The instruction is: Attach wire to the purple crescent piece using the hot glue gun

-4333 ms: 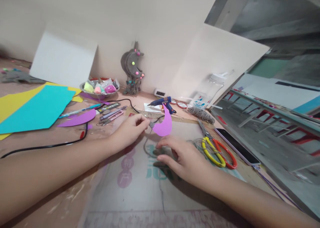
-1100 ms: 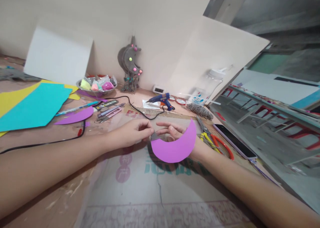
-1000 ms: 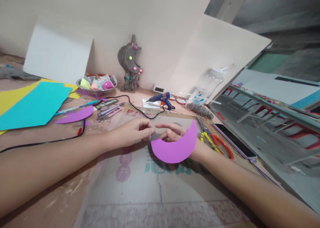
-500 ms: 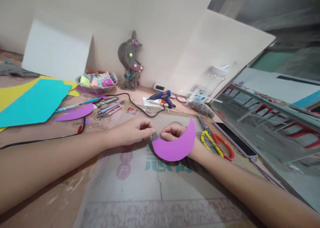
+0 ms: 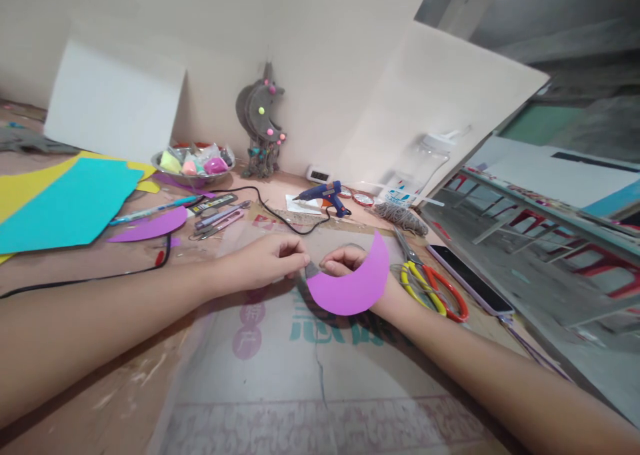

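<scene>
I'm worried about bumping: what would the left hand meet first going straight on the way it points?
Beyond the purple crescent held by the left hand, probably the right hand, though one view leaves depth unclear.

This looks like a craft workshop or classroom: the worktop (image 5: 135, 395) carries a glue gun (image 5: 323, 191), scissors (image 5: 417, 263), grey yarn (image 5: 401, 219) and coloured sheets (image 5: 75, 205), while beyond, red stools (image 5: 597, 266) stand under a long, cluttered table (image 5: 543, 202).
</scene>
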A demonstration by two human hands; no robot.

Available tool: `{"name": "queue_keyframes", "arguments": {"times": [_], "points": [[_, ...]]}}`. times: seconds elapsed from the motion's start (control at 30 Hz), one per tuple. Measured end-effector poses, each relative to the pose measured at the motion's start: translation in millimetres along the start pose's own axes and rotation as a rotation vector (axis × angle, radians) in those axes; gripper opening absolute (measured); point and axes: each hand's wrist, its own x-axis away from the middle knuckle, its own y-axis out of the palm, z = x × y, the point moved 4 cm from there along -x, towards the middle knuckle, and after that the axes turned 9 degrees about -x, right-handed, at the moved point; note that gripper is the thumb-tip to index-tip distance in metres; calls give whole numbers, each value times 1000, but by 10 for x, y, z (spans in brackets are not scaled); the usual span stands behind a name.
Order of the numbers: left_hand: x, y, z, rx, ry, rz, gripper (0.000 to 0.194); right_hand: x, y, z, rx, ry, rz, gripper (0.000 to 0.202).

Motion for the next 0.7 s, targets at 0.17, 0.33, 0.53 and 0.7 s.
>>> {"name": "queue_keyframes", "arguments": {"times": [0.17,0.33,0.53,0.7], "points": [[-23,-93,-46,41,-51,217,23,50,-101,-69,-235,-26,96,26],[0,-126,-58,109,-124,279,25,75,-150,-69,-317,-58,72,48],[-14,-97,-11,-23,32,235,23,104,-28,-141,-59,56,52,40],[-24,-67,-22,-69,115,188,27,105,-73,-93,-77,55,139,41]]}}
